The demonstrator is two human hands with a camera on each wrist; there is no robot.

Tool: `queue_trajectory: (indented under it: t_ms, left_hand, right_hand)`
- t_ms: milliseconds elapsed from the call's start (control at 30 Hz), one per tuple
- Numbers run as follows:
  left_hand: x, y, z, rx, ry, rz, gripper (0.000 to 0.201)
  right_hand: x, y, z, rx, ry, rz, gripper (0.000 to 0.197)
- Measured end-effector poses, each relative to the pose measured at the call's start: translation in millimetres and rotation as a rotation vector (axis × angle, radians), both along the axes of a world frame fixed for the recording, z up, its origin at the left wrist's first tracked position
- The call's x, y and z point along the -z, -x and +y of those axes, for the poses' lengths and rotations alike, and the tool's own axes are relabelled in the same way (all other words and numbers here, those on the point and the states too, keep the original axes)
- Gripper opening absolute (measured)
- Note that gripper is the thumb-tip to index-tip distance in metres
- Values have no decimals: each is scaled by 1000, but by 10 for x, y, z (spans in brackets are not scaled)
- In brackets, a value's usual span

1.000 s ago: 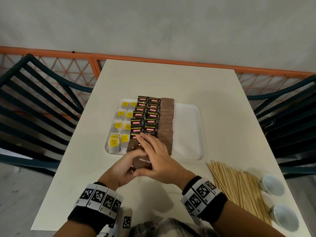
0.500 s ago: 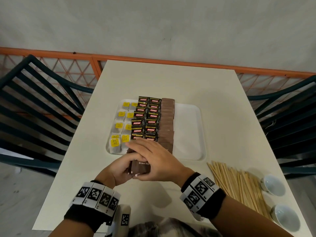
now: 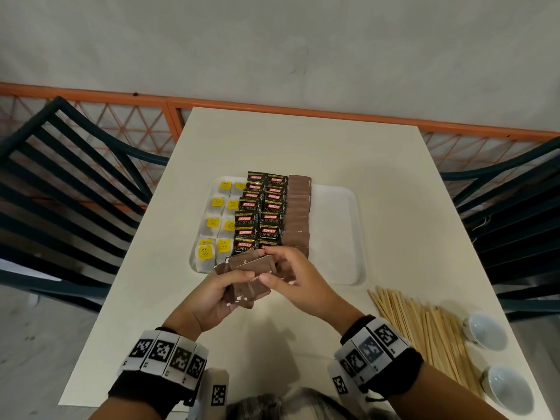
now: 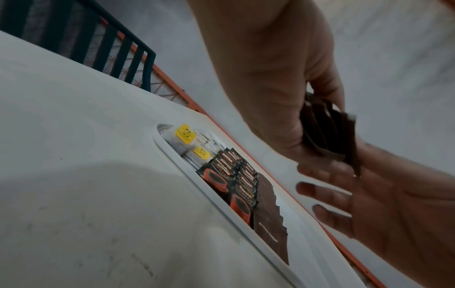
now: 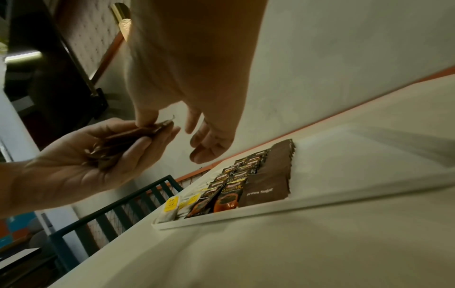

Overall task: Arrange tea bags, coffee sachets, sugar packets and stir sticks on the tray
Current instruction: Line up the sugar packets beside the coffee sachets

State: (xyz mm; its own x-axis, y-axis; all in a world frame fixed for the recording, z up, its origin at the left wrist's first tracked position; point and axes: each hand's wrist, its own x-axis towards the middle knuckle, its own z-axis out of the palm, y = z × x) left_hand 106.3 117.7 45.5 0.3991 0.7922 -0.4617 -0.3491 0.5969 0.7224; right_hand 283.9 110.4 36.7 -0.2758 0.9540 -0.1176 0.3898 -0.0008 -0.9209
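My left hand (image 3: 233, 283) grips a fanned stack of brown sugar packets (image 3: 248, 280) just above the tray's near edge. My right hand (image 3: 268, 265) pinches the top packet between thumb and index finger. In the right wrist view the thumb presses on the stack (image 5: 118, 144) and the other fingers (image 5: 209, 142) hang loose. On the white tray (image 3: 336, 231) lie tea bags (image 3: 212, 234) with yellow tags at the left, black coffee sachets (image 3: 260, 213) in the middle, and a row of brown sugar packets (image 3: 298, 213) beside them. Wooden stir sticks (image 3: 424, 328) lie on the table at the right.
Two small white cups (image 3: 485, 330) (image 3: 507, 389) stand right of the stir sticks near the table's edge. Dark slatted chairs (image 3: 60, 183) (image 3: 515, 207) flank the table. The tray's right half is bare white.
My right hand has slid right off the stack, which now shows fanned in my left hand. Both hands have drawn slightly back from the tray's front row.
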Motion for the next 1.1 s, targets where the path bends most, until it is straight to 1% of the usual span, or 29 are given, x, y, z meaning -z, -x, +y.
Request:
queue_trajectory:
  t_ms: [67, 100, 167, 233, 300, 367, 467, 533, 600, 800, 967, 1100]
  left_hand:
    - [14, -8, -3, -9, 4, -5, 58]
    - [26, -11, -4, -9, -1, -6, 61]
    - [40, -14, -7, -7, 0, -13, 59]
    - [52, -5, -2, -4, 10, -9, 49]
    - [58, 3, 2, -7, 16, 32, 43]
    - [57, 12, 4, -16, 5, 90, 41]
    - [72, 65, 2, -53, -13, 142, 30]
    - [95, 142, -5, -85, -3, 139, 29]
    - [122, 225, -11, -111, 7, 144, 29]
    - [167, 322, -46, -179, 18, 117, 27]
    - [215, 297, -64, -191, 35, 104, 28]
    - [265, 267, -50, -185, 42, 145, 29]
  right_hand:
    - [33, -15, -6, 33, 2, 19, 25]
    - [45, -9, -13, 46, 5, 33, 20]
    - [65, 14, -22, 92, 29, 41, 17]
    - [65, 25, -18, 132, 66, 60, 17]
    - [59, 5, -7, 140, 94, 81, 14]
    - [54, -36, 5, 156, 120, 117, 9]
    - [103, -189, 70, 309, 152, 189, 8]
    - [186, -327, 133, 411, 151, 131, 14]
    - [285, -443, 178, 441, 146, 43, 19]
    - [437, -470, 227, 366, 105, -139, 11]
    - [548, -420, 257, 321, 58, -255, 14]
    - [565, -403, 283, 301, -4, -392, 24]
